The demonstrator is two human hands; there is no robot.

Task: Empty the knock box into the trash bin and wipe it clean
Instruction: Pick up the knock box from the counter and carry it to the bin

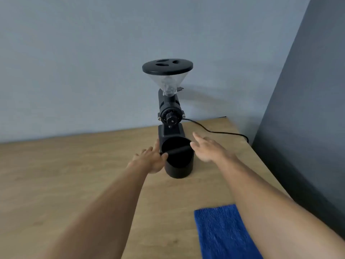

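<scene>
A black round knock box [179,169] with a bar across its mouth stands upright on the wooden table [74,174], just in front of a coffee grinder. My left hand [151,159] touches its left side, thumb at the rim by the bar's end, fingers spread along the wall. My right hand [207,148] hovers beside the box's right rim, fingers apart, holding nothing. A blue cloth [222,234] lies flat at the table's near right, partly under my right forearm. No trash bin is in view.
The black coffee grinder [169,101] with a clear hopper stands behind the box near the blue-grey wall. Its cable [214,132] runs right to the table's edge. A dark panel [302,128] rises along the table's right side.
</scene>
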